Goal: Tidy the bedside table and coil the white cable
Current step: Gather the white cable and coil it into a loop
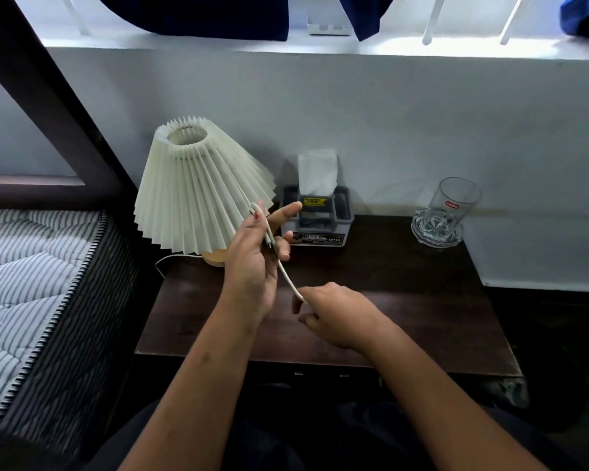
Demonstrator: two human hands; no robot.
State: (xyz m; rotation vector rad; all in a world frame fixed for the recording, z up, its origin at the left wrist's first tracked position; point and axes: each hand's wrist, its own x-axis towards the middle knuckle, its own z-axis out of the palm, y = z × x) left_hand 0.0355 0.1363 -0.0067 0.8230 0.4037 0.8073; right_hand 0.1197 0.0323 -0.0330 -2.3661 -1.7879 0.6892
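The white cable (288, 277) runs between both hands above the dark wooden bedside table (405, 300). My left hand (255, 263) is raised upright in front of the lamp, with loops of the cable wound around its fingers. My right hand (334, 311) is lower and to the right, pinching the cable's free end between thumb and fingers. The stretch between the hands is taut and slanted.
A pleated white lamp (198, 185) leans at the table's back left, its own cord (170, 260) trailing off the edge. A tissue box holder (320, 215) stands behind my hands, a clear glass (446, 212) at the back right. A striped mattress (31, 283) lies left.
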